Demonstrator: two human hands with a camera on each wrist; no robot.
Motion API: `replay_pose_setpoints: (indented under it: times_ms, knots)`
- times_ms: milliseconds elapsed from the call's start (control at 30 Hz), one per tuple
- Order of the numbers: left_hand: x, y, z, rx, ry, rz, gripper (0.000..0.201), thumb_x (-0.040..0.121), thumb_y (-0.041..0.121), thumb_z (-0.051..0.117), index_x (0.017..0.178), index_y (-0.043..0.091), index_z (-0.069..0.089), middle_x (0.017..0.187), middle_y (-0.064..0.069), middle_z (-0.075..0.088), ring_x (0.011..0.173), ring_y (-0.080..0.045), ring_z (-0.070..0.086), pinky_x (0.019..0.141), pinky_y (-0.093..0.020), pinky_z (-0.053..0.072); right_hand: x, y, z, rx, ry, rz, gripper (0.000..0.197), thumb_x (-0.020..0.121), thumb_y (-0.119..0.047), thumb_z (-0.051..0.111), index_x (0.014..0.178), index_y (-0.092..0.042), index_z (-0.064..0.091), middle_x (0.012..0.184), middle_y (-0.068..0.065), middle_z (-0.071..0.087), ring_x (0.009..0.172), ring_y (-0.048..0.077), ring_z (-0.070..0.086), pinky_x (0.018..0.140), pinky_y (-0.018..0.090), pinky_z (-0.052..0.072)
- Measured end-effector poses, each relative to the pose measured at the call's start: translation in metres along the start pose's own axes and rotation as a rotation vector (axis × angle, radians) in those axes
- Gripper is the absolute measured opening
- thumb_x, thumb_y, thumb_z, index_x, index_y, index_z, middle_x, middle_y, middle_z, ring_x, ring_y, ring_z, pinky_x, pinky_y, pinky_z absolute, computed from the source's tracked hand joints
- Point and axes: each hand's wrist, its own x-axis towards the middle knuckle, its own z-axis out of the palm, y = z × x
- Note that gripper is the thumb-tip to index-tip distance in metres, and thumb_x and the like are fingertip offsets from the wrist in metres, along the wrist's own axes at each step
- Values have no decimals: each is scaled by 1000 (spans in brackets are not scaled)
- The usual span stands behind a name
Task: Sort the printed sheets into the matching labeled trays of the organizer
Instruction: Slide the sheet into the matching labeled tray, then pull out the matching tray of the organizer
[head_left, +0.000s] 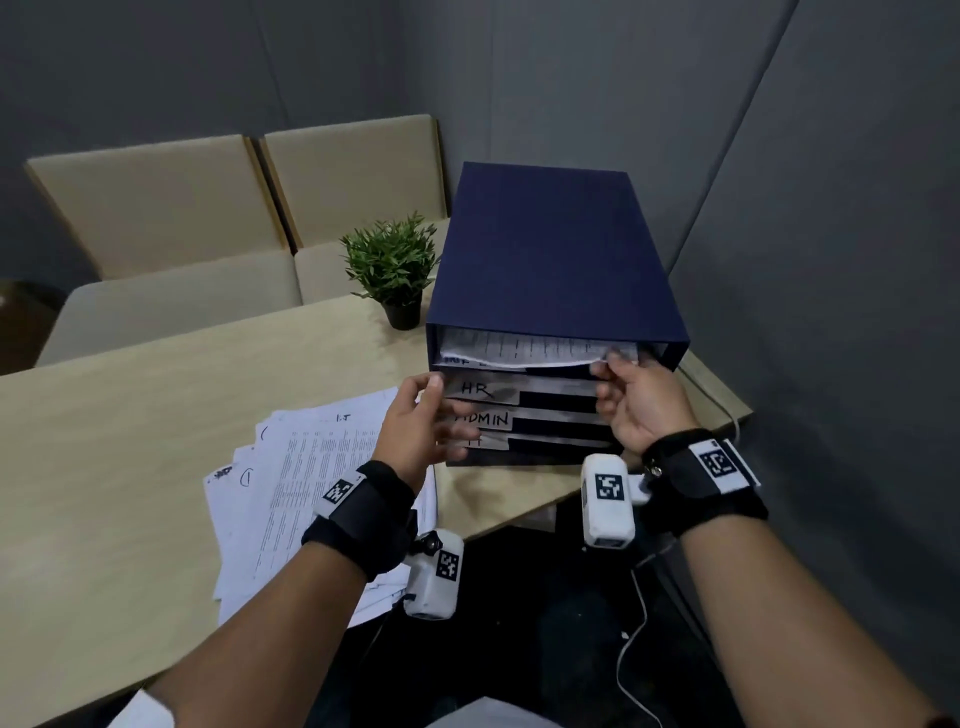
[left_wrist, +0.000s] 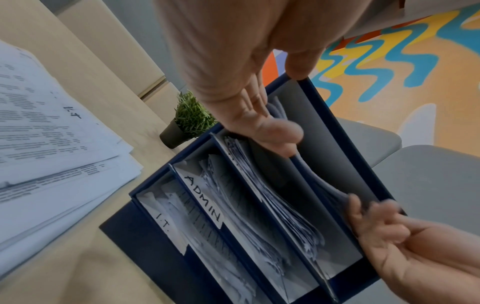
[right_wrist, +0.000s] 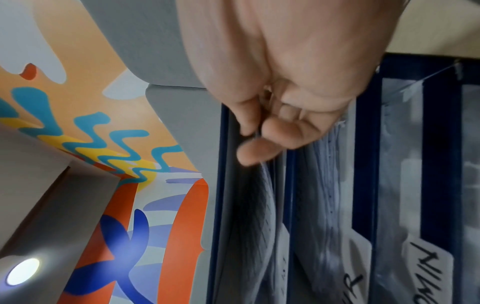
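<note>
A navy organizer (head_left: 550, 249) stands at the table's back right corner, its trays labelled HR (head_left: 478, 388), ADMIN (head_left: 485, 419) and I.T. (left_wrist: 163, 222); the top label is hidden. A printed sheet (head_left: 519, 349) lies partly in the top tray, bowed in the middle. My right hand (head_left: 610, 371) pinches its right front edge between thumb and fingers (right_wrist: 270, 131). My left hand (head_left: 434, 410) is at the organizer's left front, fingers straight, thumb (left_wrist: 280, 133) against the top tray's left end, holding nothing. A loose pile of printed sheets (head_left: 311, 478) lies on the table under my left wrist.
A small potted plant (head_left: 392, 265) stands just left of the organizer. Grey partition walls (head_left: 831, 260) close in behind and to the right. Beige seats (head_left: 156, 208) sit beyond the wooden table (head_left: 130, 441). A white cable (head_left: 631, 639) hangs below my right wrist.
</note>
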Motion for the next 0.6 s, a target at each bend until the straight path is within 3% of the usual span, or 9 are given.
replay_pose_setpoints:
  times_ms: [133,367,600]
  knots:
    - [0,-2,-8,10,23,-10,24,102,32,39,118,15,47,87,-9,64,59,-19,63,48,-26,49,6,-1,7,85,-48,-17,12,100,-11,47,104,-15,58,83,5,71,55,14,66,42,18,44]
    - [0,-26,-48,69,80,-42,13,101,23,45,109,17,52,88,-10,64,68,-22,63,57,-28,49,-18,33,13,-122,-219,15,11,98,-12,50,88,-14,55,71,2,67,53,13,63,45,18,44]
    - [6,-63,-129,302,178,-119,16,95,17,52,110,15,55,102,-9,65,95,-25,63,75,-34,49,-25,110,45,-386,-351,188,7,95,-10,55,90,-14,57,78,6,67,58,17,62,49,22,43]
